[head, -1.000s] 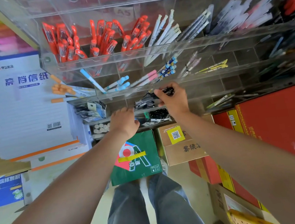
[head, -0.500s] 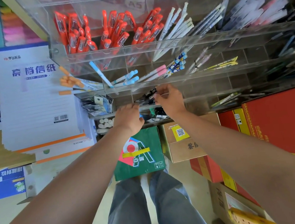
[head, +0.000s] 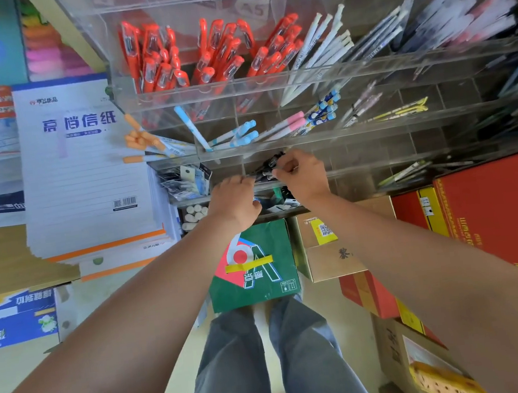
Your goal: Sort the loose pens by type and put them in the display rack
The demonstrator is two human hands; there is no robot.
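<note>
Pinching black pens (head: 266,167) in rack (head: 373,133), right hand (head: 302,177) fingers clamped; left hand (head: 235,200) risen beside them, grip unclear.

One wide-angle view, worn on the person's head, looks forward and steeply down, within arm's reach of the clear acrylic pen rack (head: 366,69). The left hand (head: 235,200) and right hand (head: 304,176) meet mid-frame at the black pens (head: 265,167); grey-trousered legs (head: 231,361) fill the bottom.
</note>
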